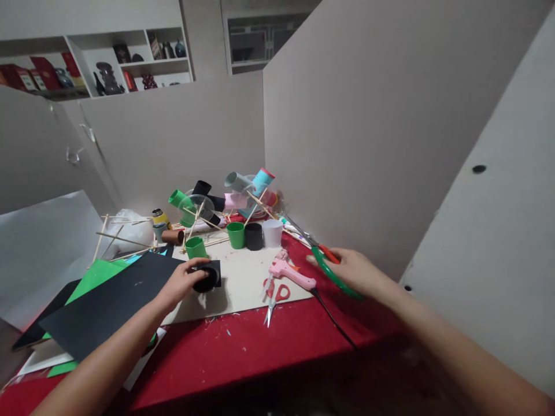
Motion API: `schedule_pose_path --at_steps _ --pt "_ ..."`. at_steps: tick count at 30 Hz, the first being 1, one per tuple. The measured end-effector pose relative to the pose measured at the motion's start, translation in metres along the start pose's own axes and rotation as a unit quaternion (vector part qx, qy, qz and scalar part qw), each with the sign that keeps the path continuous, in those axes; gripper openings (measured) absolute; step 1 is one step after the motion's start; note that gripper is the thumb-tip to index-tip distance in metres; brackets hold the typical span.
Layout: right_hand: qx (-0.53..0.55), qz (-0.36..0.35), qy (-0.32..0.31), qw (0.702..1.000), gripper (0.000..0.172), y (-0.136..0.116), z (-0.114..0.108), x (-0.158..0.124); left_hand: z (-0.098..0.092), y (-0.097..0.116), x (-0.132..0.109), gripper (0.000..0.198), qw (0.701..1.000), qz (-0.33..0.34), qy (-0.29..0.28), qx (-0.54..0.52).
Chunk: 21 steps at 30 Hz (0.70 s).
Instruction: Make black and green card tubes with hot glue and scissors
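My left hand [184, 284] is closed around a black paper cup [207, 281], with a square black flap sticking out at its right side. My right hand [347, 268] grips a large pair of scissors [321, 260] by its green and orange handles, blades pointing up and to the left. Between the hands lie a pink glue gun [291, 273] and small red-handled scissors [274, 300]. Just beyond the left hand stands a green paper cup [196, 247]. Farther back, a green cup [236, 236], a black cup [254, 237] and a white cup [272, 233] stand in a row.
Behind the cups stand two wheel-like models of paper tubes, clear discs and sticks [197, 208]. Black card [117, 294] and green sheets lie at left, near a plastic bag [130, 228]. A beige board [243, 289] rests on the red tablecloth [225, 358]. Grey panels [368, 144] enclose the table.
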State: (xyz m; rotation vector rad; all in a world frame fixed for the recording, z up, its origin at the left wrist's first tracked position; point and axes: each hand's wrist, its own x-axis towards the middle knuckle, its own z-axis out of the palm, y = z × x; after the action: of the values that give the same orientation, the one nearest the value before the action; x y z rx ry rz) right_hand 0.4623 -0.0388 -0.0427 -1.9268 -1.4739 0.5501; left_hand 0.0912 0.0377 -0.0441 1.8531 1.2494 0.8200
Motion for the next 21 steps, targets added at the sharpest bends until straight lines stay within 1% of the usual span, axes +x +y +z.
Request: schedule_pose_path --at_steps 2,4,9,12,15,21 --pt "-0.059 0.028 0.013 0.998 0.043 0.008 0.002 0.009 -0.002 0.000 -0.004 0.047 0.995 -0.056 -0.020 -0.076" --pt "-0.110 0.046 0.015 0.993 0.039 0.012 0.005 0.016 -0.003 0.000 -0.009 0.044 0.985 -0.098 -0.028 -0.138" --pt "-0.196 0.057 0.001 0.979 0.039 0.014 0.011 0.027 -0.007 -0.007 -0.014 0.037 0.958 -0.167 -0.028 -0.230" --pt "-0.220 0.054 -0.008 0.974 0.036 0.015 0.014 0.032 -0.012 -0.010 -0.013 0.038 0.948 -0.190 -0.032 -0.252" --pt "-0.234 0.054 -0.014 0.971 0.037 0.016 0.016 0.035 -0.017 -0.010 -0.014 0.037 0.943 -0.199 -0.035 -0.265" --pt "-0.205 0.061 -0.024 0.976 0.031 0.017 0.010 0.044 -0.022 -0.010 -0.017 0.034 0.936 -0.204 -0.028 -0.286"
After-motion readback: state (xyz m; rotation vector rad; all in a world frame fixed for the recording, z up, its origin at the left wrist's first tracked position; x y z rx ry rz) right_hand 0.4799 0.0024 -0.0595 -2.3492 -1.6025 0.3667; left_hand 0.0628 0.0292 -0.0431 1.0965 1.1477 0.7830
